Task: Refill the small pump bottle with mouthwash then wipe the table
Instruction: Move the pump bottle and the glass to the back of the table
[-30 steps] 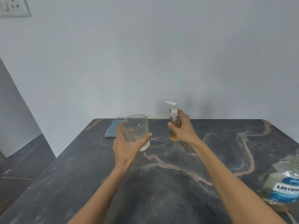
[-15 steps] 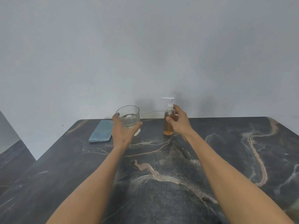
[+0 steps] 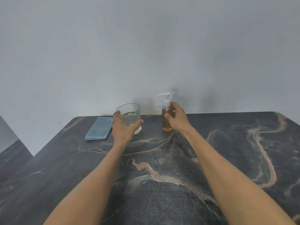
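Left hand point(image 3: 123, 129) grips glass tumbler point(image 3: 129, 117), right hand point(image 3: 176, 119) grips pump bottle point(image 3: 166, 117); folded blue cloth point(image 3: 99, 130) left of them untouched, wiping likely left.

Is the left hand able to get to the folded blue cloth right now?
Probably not yet: the left hand grips the clear glass. The folded blue cloth lies uncovered just beside it.

One glass point(image 3: 129, 117), one pump bottle point(image 3: 166, 116), one cloth point(image 3: 99, 131).
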Motion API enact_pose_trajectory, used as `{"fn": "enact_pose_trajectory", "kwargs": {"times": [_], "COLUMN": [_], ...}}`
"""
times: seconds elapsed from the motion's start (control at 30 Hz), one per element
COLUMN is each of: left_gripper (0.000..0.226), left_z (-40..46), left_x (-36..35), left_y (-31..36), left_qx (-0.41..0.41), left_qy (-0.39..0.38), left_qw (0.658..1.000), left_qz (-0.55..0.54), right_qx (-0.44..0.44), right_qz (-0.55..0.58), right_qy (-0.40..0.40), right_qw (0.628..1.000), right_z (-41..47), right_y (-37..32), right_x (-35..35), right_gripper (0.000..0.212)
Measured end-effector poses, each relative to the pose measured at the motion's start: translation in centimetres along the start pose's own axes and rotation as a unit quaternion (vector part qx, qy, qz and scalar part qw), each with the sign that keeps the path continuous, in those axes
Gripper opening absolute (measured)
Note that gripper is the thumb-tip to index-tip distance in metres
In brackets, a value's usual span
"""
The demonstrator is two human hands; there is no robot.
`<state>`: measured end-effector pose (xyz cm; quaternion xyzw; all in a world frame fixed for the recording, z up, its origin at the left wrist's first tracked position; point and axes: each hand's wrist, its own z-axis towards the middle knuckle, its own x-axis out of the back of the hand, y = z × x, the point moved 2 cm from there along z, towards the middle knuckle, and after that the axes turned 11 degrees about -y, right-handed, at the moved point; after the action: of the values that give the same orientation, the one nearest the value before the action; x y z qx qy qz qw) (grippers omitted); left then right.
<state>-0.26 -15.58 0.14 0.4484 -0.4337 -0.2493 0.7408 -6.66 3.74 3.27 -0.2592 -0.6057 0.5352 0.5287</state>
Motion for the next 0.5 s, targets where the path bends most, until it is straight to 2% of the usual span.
{"fn": "enact_pose_trajectory", "kwargs": {"times": [0.5], "left_gripper": [0.1], "left_z": [0.7], "left_x": [-0.66], "left_y": [-0.84], "left_qx": [-0.007], "left_qy": [-0.003], "left_qw": [1.0], "left_qz": [0.015], "right_qx": [-0.015], "right_qz": [-0.006], "right_qy": [-0.013], "right_qw": [1.0], "right_z": [0.69], "right_y": [1.04], "right_x": [-0.17], "right_gripper": [0.046]}}
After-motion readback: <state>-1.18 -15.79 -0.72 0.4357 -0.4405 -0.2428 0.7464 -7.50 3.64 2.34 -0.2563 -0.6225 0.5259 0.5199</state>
